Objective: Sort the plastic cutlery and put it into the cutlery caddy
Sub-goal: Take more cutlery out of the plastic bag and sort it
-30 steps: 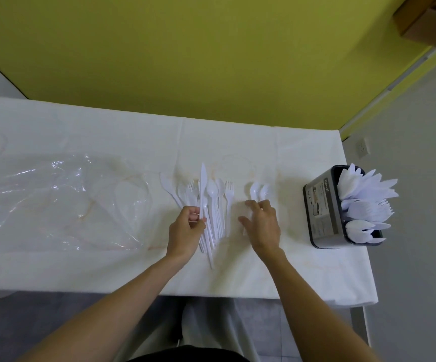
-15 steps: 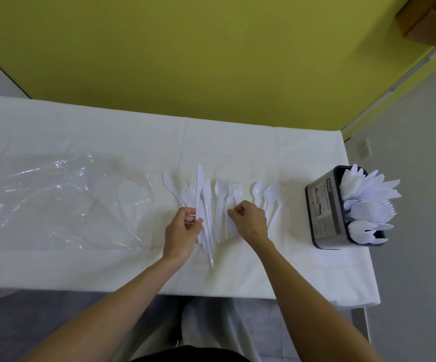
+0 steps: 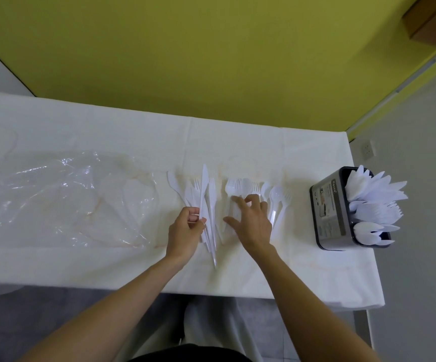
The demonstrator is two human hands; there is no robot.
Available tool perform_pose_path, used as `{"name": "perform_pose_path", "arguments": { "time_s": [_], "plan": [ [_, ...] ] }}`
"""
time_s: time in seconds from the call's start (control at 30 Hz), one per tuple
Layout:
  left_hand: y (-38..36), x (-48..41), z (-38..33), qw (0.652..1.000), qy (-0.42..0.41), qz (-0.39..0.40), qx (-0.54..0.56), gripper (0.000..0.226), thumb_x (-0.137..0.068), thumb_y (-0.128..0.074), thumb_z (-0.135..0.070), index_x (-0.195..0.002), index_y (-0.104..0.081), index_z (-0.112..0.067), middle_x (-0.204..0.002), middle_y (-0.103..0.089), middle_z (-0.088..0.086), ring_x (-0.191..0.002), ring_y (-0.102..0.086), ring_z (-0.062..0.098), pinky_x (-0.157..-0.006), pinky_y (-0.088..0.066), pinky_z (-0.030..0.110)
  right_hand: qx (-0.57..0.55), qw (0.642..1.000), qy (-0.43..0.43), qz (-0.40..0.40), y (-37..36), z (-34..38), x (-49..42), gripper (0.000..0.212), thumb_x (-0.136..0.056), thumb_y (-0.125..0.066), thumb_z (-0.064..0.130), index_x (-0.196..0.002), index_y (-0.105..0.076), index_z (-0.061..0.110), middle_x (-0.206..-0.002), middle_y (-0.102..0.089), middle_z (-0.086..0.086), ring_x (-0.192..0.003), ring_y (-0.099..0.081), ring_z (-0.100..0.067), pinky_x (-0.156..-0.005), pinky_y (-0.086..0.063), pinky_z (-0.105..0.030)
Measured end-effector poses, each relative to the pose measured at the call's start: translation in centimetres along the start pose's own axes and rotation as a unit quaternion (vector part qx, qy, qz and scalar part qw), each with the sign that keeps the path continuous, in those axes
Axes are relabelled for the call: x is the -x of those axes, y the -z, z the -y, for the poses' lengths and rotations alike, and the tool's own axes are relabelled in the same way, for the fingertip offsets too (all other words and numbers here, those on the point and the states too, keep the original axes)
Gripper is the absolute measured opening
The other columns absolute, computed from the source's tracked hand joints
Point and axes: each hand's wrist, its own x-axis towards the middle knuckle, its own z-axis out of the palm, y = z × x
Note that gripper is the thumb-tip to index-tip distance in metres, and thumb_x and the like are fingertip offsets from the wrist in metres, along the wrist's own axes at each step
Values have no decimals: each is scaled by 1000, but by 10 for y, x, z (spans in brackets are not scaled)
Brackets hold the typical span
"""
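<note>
My left hand (image 3: 185,229) pinches long white plastic knife (image 3: 204,189) mid-handle: likely light, slick, bendy. Right hand (image 3: 251,223) splayed, holding nothing.

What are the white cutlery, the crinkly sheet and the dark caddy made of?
The cutlery looks plastic: white, slightly translucent, smooth sheen. The sheet: thin clear plastic film, glossy wrinkles. The caddy: dark grey, matte; plastic or metal, unclear.

White cutlery (image 3: 204,184), white tablecloth (image 3: 237,142) with faint tan marbling, dark grey caddy (image 3: 328,210), olive-yellow wall (image 3: 211,48).
</note>
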Motion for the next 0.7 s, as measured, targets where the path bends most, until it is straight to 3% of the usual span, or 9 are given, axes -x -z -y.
{"name": "perform_pose_path", "arguments": {
  "time_s": [0.13,0.3,0.5,0.6,0.7],
  "plan": [
    [0,2,0,1000,-2,1,2,16,-92,-60,-15,-106,-57,-22,-95,-66,-3,-89,-66,17,-64,-43,13,59,997,38,17,-2,-12,3,63,-87,-59,58,-143,-38,40,-143,-37,2,-123,-38,-25,-71,-50,-32],
    [0,4,-1,1000,-4,6,-9,16,-93,-59,-16,-107,-55,-23,-98,-64,-2,-88,-65,14,-61,-41,9,112,991,63,22,-5,-28,11,62,-91,-46,63,-147,-30,44,-155,-28,-1,-132,-37,-30,-92,-48,-41],
    [-2,4,0,1000,-10,4,-10,15,-93,-59,-17,-105,-55,-24,-97,-64,-4,-91,-66,15,-68,-46,14,164,975,105,108,-6,-28,19,70,-91,-19,72,-151,5,45,-164,6,4,-149,-7,-34,-111,-29,-50],
    [-2,4,-1,1000,-9,9,-4,15,-93,-59,-16,-105,-55,-24,-96,-65,-5,-92,-66,14,-66,-45,13,123,986,93,68,-8,-32,24,67,-91,-3,65,-152,12,40,-164,3,5,-150,-9,-28,-111,-29,-44],
    [-1,3,-1,1000,-8,6,-5,15,-93,-59,-17,-105,-56,-24,-99,-67,-1,-92,-66,15,-68,-45,14,54,997,53,30,-9,-38,26,74,-88,7,56,-156,0,26,-164,-7,3,-151,-11,-21,-113,-28,-38]
  ]
}}
